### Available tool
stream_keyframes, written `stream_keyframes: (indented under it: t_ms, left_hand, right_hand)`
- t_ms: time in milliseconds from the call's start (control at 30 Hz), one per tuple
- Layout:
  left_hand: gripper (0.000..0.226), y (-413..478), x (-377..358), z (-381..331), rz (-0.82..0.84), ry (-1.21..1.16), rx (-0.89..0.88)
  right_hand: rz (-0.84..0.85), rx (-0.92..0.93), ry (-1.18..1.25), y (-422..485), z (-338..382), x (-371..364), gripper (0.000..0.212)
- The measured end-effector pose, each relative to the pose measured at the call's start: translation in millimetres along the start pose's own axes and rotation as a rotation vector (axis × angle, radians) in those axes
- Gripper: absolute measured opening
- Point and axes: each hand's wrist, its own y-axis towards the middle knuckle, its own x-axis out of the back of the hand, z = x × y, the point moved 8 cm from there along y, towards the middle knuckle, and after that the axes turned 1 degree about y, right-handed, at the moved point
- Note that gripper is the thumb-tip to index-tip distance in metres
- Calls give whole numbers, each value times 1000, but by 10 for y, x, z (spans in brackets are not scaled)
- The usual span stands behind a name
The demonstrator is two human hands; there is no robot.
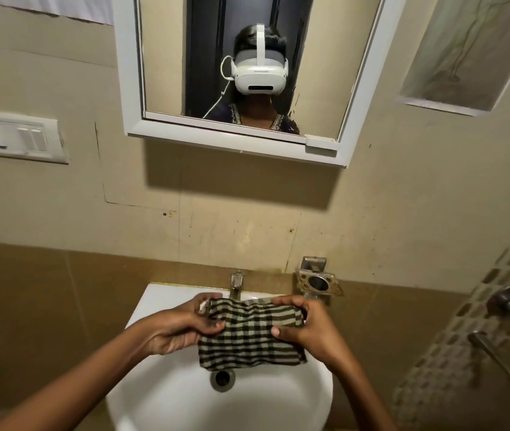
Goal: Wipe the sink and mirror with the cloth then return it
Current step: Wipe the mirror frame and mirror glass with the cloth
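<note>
I hold the cloth (249,332), a dark-and-pale checked rag folded into a rough rectangle, stretched between my hands over the sink (166,399). My left hand (182,325) pinches its nine o'clock edge; my right hand (306,329) grips the three o'clock edge, thumb on top. The cloth hangs just above the drain, its twelve o'clock edge bunched. The sink is a white rounded basin against the wall. At twelve o'clock hangs the mirror (166,57), white-framed, tilted slightly.
</note>
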Motion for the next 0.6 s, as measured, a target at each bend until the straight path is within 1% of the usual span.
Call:
stream_keyframes:
  t_ms: [67, 133, 167, 233, 267, 300, 333, 400, 433, 467, 533, 600]
  left_hand:
    - [73, 25, 51, -49, -112, 207, -73]
    - [69, 13, 45, -155, -233, 450, -196]
    - [68, -6, 54, -210, -298, 547, -256]
    - [79, -41, 78, -282, -392, 601, -313]
    - [85, -50, 78, -294, -397, 580, -314]
    - [88, -55, 70, -296, -379, 554, -299]
    - [85, -49, 47, -283, -331, 530, -269]
    - [70, -38, -35, -231, -190, 556, -177]
    - [61, -32, -69, -205, -136, 630, -146]
    - [52, -31, -91, -196, -117, 731, -137]
    - [34, -26, -97, -249, -182, 906, -177]
    - [24, -29, -105, -347, -271, 1050, -242]
  right_hand:
    - [-94, 53, -241, 13, 74, 54, 34]
    - [-138, 104, -439, 24, 147, 48, 21]
    - [-132, 117, -489, 39, 144, 33, 15]
    - [-90, 123, -477, 77, 81, 27, 21]
    - [-45, 109, -370, 102, 33, 28, 25]
    - [23, 77, -199, 119, -13, 12, 28]
    - [95, 35, -8, 117, -46, -13, 29]
    - [208, -57, 295, 89, -104, -70, 25]
    - [253, -117, 419, 72, -149, -101, 26]
    - [297, -160, 521, 58, -190, -144, 30]
    - [391, -222, 707, 14, -222, -214, 36]
    - [515, -240, 817, -65, -197, -290, 39]
